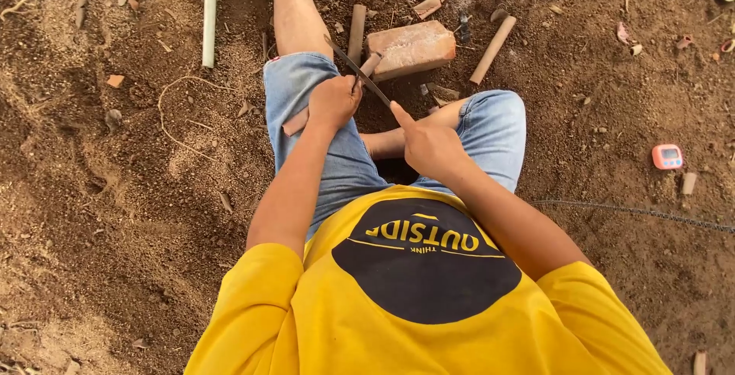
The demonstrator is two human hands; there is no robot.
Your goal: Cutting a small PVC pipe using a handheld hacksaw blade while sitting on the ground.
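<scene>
I sit on bare soil in a yellow shirt and denim shorts. My left hand [334, 101] is closed around a short brown stick piece [370, 63] held over my left thigh. My right hand [429, 145] grips a thin dark blade [354, 68], index finger stretched along it. The blade slants up and left across the stick, right by my left hand. A reddish brick [411, 49] lies just beyond both hands.
Brown cut cylinders lie near the brick: one [357, 30] upright-looking, one [492, 49] to the right. A pale pipe [209, 12] lies at far left. A small pink timer [667, 157] sits at right, and a thin cable [643, 212] crosses the soil.
</scene>
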